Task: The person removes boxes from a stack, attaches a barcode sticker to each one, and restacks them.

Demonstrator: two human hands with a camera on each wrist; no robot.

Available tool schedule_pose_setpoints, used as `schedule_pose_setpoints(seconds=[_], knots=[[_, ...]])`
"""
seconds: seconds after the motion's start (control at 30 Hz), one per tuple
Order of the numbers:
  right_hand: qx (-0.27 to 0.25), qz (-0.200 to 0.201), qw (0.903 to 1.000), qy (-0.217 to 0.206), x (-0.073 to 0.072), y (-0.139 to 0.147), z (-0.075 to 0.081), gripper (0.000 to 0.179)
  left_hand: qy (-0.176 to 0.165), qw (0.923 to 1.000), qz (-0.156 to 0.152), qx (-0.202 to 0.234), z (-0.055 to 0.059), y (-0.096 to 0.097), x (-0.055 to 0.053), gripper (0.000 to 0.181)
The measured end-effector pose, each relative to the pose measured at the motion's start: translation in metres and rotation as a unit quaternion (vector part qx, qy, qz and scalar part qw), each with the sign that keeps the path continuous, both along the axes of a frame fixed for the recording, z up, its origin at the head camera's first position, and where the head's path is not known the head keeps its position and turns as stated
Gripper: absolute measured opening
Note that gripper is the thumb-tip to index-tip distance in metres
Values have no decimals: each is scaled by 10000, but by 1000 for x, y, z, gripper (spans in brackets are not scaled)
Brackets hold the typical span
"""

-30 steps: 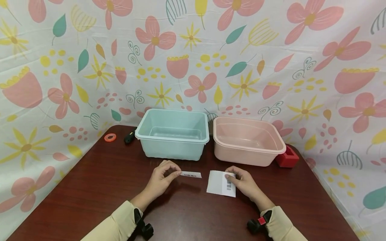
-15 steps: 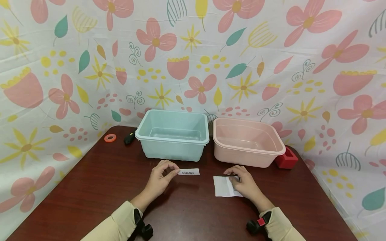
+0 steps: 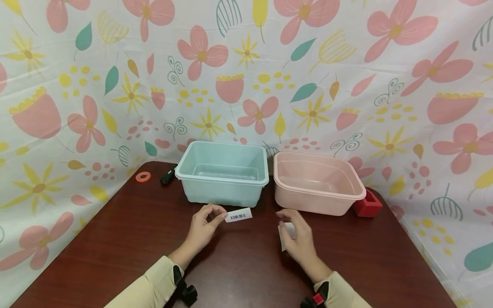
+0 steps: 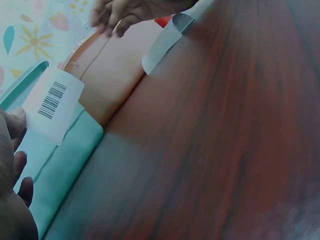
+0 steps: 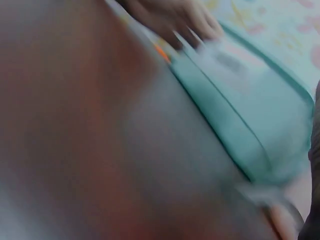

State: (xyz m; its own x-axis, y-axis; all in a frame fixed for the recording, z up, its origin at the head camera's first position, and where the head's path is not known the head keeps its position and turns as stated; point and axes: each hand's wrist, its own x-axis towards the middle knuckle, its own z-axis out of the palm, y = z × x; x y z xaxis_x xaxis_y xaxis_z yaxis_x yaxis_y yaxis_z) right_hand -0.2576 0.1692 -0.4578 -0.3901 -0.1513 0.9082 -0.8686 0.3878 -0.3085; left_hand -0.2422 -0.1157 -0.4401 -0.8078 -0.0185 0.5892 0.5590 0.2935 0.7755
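My left hand [image 3: 203, 225] pinches a white barcode label [image 3: 238, 214] by its left end, between thumb and fingertips, in front of the blue bin. The printed bars of the label face the camera in the left wrist view. To the right, my right hand [image 3: 298, 237] holds a curled white label sheet [image 3: 288, 231] low in its grip, mostly covered by the fingers. Thumb and forefinger of this hand stand apart, pointing left. The left wrist view shows the sheet bent below the palm; its exact hold is partly hidden. The right wrist view is blurred.
A light blue bin [image 3: 221, 194] and a pink bin [image 3: 313, 201] stand side by side behind the hands. Back left lie an orange tape roll [image 3: 143, 176] and a black-handled tool [image 3: 167, 176]. A red block-shaped holder [image 3: 367, 205] sits right of the pink bin. A floral cloth hangs behind.
The left hand has tilted its label upward. The right hand has turned and shifted slightly left, and its sheet has gone from flat to curled and mostly covered.
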Motion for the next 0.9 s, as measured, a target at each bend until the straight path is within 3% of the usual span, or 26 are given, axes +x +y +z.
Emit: schedule_pose_setpoints(seconds=[0.13,0.27,0.47,0.7,0.9], knots=[[-60,404,9991,-140,16,-38,6,39,-90,9999,-49,57,-13,-3,-10,8],[-238,446,9977,-448,16,-56,-2,42,1,9998,-197,59,-29,-6,-22,9],[-199,258,9927,-1164,8,-60,-13,37,-26,9994,-294,159,-30,-5,-22,9],[-105,136,9894,-1443,8,-60,-17,19,-250,9982,-512,167,-26,-3,-17,8],[-176,136,9869,-1597,9,-61,-17,12,124,9975,-684,124,-5,-2,-1,8]])
